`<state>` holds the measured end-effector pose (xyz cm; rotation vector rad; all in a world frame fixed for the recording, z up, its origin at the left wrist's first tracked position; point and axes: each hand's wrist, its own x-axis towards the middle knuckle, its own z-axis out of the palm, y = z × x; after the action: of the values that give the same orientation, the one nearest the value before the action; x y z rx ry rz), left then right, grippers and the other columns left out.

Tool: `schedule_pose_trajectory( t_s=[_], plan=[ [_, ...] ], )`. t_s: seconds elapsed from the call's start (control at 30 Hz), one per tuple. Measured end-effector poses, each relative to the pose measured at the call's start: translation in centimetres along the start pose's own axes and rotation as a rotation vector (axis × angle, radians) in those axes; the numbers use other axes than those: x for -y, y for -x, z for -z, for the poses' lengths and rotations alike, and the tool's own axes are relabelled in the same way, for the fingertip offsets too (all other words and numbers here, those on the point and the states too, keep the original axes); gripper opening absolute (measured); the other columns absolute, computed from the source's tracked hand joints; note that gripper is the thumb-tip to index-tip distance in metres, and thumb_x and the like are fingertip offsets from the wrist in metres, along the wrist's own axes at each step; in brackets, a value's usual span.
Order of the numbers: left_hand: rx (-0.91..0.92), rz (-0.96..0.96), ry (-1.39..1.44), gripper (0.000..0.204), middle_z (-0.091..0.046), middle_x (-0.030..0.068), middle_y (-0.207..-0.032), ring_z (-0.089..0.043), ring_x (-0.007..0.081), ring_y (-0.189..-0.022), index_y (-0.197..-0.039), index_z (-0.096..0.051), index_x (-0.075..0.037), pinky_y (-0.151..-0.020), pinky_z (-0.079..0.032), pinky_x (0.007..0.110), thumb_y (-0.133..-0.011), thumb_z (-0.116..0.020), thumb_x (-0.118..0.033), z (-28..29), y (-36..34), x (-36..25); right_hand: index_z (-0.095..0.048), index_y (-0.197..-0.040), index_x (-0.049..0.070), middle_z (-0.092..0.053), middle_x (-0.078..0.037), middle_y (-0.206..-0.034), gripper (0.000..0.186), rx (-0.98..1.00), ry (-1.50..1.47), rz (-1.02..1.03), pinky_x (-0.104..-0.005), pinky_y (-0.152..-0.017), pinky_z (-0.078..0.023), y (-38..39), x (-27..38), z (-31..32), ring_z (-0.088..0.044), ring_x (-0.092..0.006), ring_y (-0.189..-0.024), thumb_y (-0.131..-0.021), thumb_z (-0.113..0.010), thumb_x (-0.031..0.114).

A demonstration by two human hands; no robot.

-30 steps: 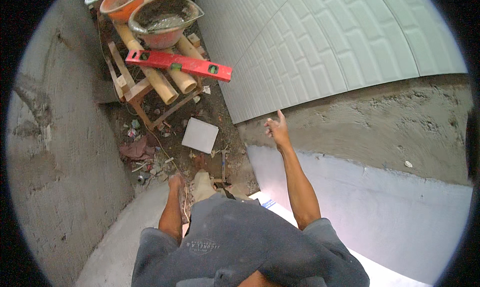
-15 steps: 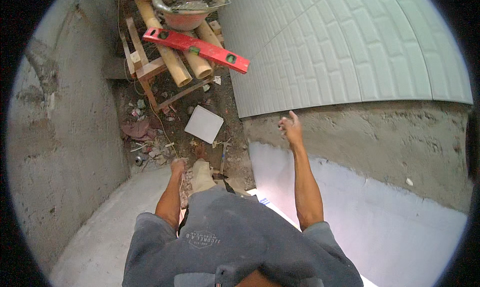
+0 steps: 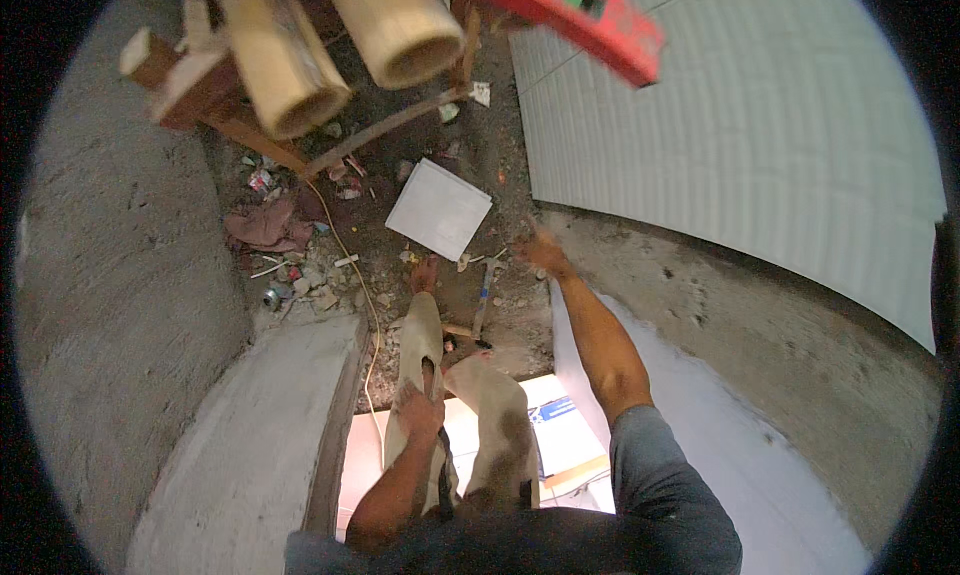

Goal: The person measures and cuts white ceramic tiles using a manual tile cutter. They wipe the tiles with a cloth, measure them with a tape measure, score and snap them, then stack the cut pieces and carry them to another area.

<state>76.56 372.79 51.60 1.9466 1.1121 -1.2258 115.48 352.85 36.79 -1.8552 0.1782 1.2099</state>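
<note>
My left hand (image 3: 420, 413) rests on the leg of my light trousers (image 3: 488, 410) near the knee, holding nothing that I can see. Reaching down beside the lower wall, my right hand (image 3: 541, 253) has its fingers extended and slightly blurred, with nothing visible in it. Closest to it on the dirty ground lies a hammer-like tool (image 3: 486, 293) with a partly blue handle. A little farther off is a square white slab or stack of tiles (image 3: 440, 210), apart from my fingers.
A wooden stand (image 3: 235, 125) carrying bamboo poles (image 3: 400, 45) and a red spirit level (image 3: 590, 20) is ahead. Pale brick-pattern panels (image 3: 720, 125) cover the right wall above rough cement. A yellow cord (image 3: 372, 365), a cloth (image 3: 270, 225) and rubble (image 3: 310, 287) lie at left.
My view has dipped closer to the ground. My right hand has come down from the panel's lower edge toward the floor; my left hand has moved back onto my leg.
</note>
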Motion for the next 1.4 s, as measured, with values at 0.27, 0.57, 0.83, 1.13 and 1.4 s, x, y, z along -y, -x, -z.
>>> schedule_pose_trajectory(
  t_s=[0.27,0.57,0.83,1.13,1.4],
  plan=[
    [-0.183,-0.041,-0.092,0.094,-0.052,0.0328,-0.143,-0.053,0.0501,-0.128,-0.154,-0.035,0.006,-0.106,-0.04,0.062,-0.092,-0.06,-0.06,-0.9,0.2,1.2,-0.031,-0.162,0.013,-0.072,-0.015,-0.116,0.071,-0.122,0.224,0.051,-0.0408,-0.075,-0.06,-16.9,-9.3,6.4,-0.072,-0.024,-0.091,-0.101,-0.066,0.01],
    [-0.219,-0.101,-0.143,0.09,-0.049,0.0331,-0.145,-0.05,0.0516,-0.129,-0.154,-0.034,0.005,-0.107,-0.038,0.063,-0.091,-0.064,-0.052,-1.0,0.4,1.0,-0.023,-0.164,0.005,-0.073,-0.014,-0.115,0.073,-0.451,-0.003,-0.01,-0.036,-0.066,-0.057,-14.9,-11.2,6.1,-0.07,-0.0181,-0.08,-0.105,-0.063,0.023],
    [-0.166,-0.042,-0.184,0.089,-0.054,0.0299,-0.141,-0.051,0.0453,-0.131,-0.15,-0.034,0.01,-0.109,-0.041,0.055,-0.092,-0.065,-0.049,0.1,0.8,-0.5,-0.028,-0.164,0.01,-0.071,-0.011,-0.118,0.071,-0.451,-0.24,0.081,-0.0272,-0.059,-0.052,-3.8,-3.1,8.1,-0.066,-0.0126,-0.074,-0.105,-0.064,0.026],
    [-0.093,0.028,-0.018,0.086,-0.059,0.0346,-0.135,-0.062,0.046,-0.122,-0.143,-0.048,0.007,-0.104,-0.048,0.053,-0.089,-0.067,-0.058,4.7,0.7,-2.9,-0.027,-0.164,0.01,-0.072,-0.009,-0.112,0.076,-0.503,-0.374,0.235,-0.0287,-0.067,-0.055,14.7,13.3,9.0,-0.069,-0.0157,-0.078,-0.103,-0.068,0.029],
    [-0.2,-0.44,0.179,0.061,-0.069,0.0296,-0.122,-0.064,0.0484,-0.114,-0.133,-0.061,0.004,-0.1,-0.051,0.053,-0.098,-0.06,-0.046,4.4,-9.1,7.6,-0.03,-0.164,0.012,-0.074,-0.01,-0.112,0.069,-0.052,-0.087,0.393,-0.0359,-0.068,-0.056,28.0,27.0,8.8,-0.067,-0.0153,-0.079,-0.106,-0.061,0.032]
  ],
)
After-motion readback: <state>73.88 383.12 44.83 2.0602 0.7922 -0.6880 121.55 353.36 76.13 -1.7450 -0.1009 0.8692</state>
